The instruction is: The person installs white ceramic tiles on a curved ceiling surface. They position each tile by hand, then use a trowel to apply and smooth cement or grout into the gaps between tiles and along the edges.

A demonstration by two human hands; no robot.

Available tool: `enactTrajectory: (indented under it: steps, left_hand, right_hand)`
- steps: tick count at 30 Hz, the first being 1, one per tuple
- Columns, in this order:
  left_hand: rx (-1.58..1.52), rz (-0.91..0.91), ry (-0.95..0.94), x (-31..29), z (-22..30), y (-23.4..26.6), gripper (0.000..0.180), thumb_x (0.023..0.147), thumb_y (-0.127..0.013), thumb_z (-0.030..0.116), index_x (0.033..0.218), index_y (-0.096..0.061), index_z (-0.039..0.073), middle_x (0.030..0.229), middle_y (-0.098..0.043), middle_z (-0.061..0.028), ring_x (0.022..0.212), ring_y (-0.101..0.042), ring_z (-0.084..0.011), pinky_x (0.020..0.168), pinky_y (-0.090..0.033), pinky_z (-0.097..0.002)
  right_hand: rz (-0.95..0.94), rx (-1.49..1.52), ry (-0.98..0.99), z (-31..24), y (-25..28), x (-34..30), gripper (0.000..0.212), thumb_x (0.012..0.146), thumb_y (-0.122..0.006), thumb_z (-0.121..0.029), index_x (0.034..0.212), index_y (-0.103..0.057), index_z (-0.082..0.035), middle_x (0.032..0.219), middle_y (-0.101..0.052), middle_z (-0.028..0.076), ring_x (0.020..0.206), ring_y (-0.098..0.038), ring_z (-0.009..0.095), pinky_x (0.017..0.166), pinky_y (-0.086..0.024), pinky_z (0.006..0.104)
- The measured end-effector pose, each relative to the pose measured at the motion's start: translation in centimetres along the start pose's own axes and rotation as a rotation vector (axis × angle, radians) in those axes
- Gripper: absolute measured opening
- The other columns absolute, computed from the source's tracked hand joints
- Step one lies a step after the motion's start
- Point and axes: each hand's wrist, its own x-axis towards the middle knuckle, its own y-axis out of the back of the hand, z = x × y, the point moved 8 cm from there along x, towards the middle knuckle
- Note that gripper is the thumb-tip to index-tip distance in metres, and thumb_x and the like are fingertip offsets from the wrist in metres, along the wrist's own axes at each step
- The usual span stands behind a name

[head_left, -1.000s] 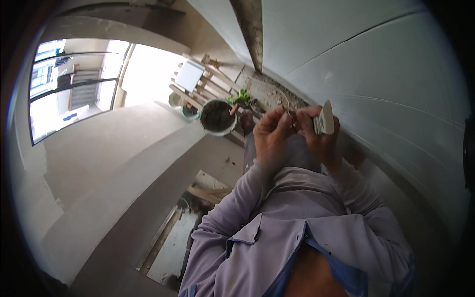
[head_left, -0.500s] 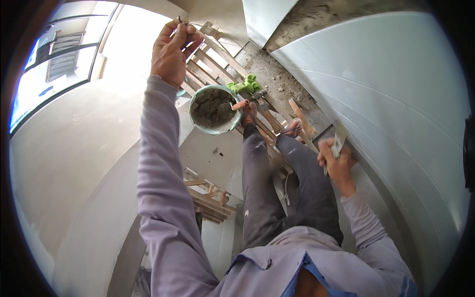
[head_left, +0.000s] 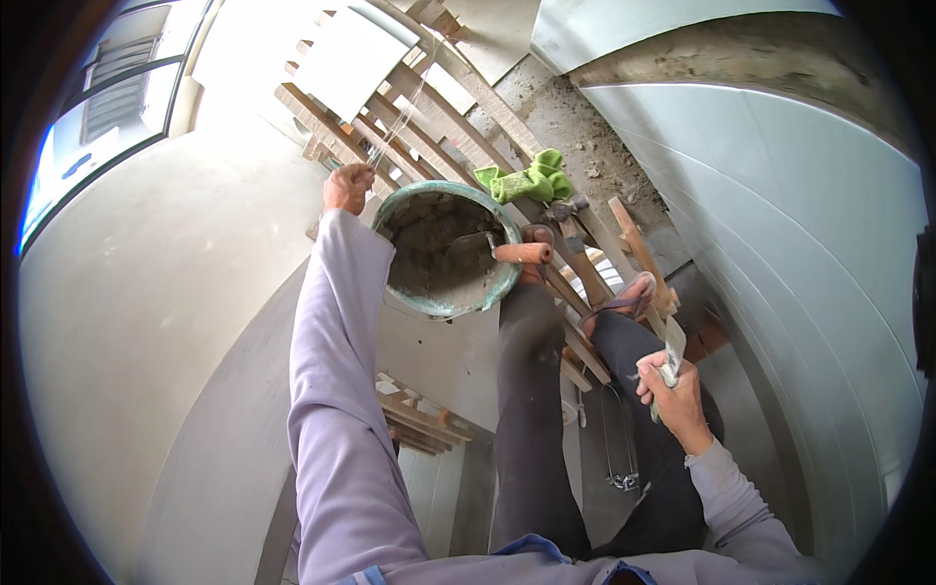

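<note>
My left hand [head_left: 348, 185] is closed, its fingers pinched together beside the rim of a round green bucket. A thin pale string [head_left: 398, 125] runs from these fingers up across the planks. Grey mortar [head_left: 424, 219] fills part of the bucket [head_left: 419, 304]. A trowel with an orange-brown handle [head_left: 524, 253] rests in it, blade in the mortar, handle over the rim. At the lower right, my right hand [head_left: 680, 405] is wrapped round a putty knife [head_left: 674, 343], its pale blade pointing up and away from me.
My sandalled feet stand on a slatted wooden platform [head_left: 429, 112]. A green glove or cloth [head_left: 531, 177] and a hammer [head_left: 567, 208] lie by the bucket. A white board [head_left: 351, 63] lies at the far left. Glossy panels [head_left: 780, 214] line the right; a plastered wall [head_left: 146, 292] stands left.
My left hand has come down from high up to beside the bucket. The view has shifted, bringing the bucket nearer and showing the white board. My right hand still grips the putty knife, slightly lower.
</note>
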Motion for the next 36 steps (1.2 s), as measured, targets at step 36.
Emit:
enactTrajectory:
  steps: [36]
  left_hand:
    - [-0.476, -0.092, 0.037, -33.8, 15.3, -5.0, 0.028, 0.079, -0.067, 0.011, 0.106, -0.062, 0.005, 0.101, -0.062, -0.0131, 0.096, -0.060, -0.0272, 0.086, -0.046, -0.0336]
  right_hand:
    - [-0.614, -1.091, 0.836, -12.7, -20.7, 8.9, 0.019, 0.079, -0.050, -0.004, 0.097, -0.047, 0.001, 0.075, -0.060, 0.022, 0.072, -0.060, 0.041, 0.068, -0.047, 0.0487]
